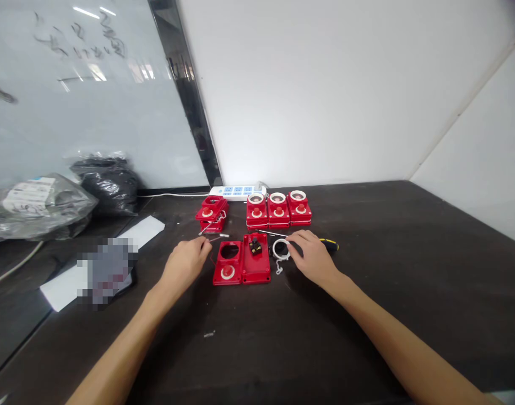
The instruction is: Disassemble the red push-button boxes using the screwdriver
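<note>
Around: red boxes (278, 211), black bag (109, 185), counter (409, 292) | left grip (185, 261): closed, pinching thin white stick (217, 237) | right grip (312, 257): open, touching white ring (281, 249) beside open red box (241, 261)

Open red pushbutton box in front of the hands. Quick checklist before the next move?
1. Black switch block in red base: ok, sitting in it.
2. White ring with chain: not ok, lying loose beside the base, not fitted.
3. Thin white-tipped rod: ok, pinched in the left hand.
4. Screwdriver: ok, handle just beyond the right hand.
5. Switch block terminals: cannot tell, too small to see.
</note>
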{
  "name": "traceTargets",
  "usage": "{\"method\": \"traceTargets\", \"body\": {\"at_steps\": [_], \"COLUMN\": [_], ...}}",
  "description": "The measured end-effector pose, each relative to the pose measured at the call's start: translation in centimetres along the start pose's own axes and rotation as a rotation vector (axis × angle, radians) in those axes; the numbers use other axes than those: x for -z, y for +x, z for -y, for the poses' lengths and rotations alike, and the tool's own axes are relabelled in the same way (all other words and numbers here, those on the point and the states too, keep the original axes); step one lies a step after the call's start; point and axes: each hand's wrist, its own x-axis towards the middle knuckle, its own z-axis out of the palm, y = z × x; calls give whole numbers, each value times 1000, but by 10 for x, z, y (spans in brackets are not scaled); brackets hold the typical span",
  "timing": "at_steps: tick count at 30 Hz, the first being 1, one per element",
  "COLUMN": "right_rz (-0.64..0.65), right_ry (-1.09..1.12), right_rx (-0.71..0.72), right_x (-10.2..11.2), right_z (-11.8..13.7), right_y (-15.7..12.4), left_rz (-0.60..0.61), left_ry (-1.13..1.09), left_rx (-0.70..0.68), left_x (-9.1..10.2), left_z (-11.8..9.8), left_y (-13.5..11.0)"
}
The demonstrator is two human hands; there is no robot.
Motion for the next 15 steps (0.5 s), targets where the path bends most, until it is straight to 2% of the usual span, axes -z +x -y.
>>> {"method": "traceTargets", "body": {"at_steps": [2, 4, 9, 11, 15], "right_rz": [-11, -16, 37, 111, 286], "right_ry": [-5, -9, -20, -52, -183], "right_rx": [-11, -20, 1, 31, 75], "right_x": [1, 2, 1, 0, -5], "right_z": [0, 0, -1, -1, -1], "right_y": [1, 1, -1, -1, 5], "left_rz": [-122, -246, -421, -419, -196], "left_ry": [112, 178, 91, 88, 163], "left_rx": [59, 17, -350, -409, -404], "left_x": [5, 6, -9, -19, -27], "left_z": [-10, -21, -54, -64, -75], "left_y": [-12, -30, -73, -79, -71]}}
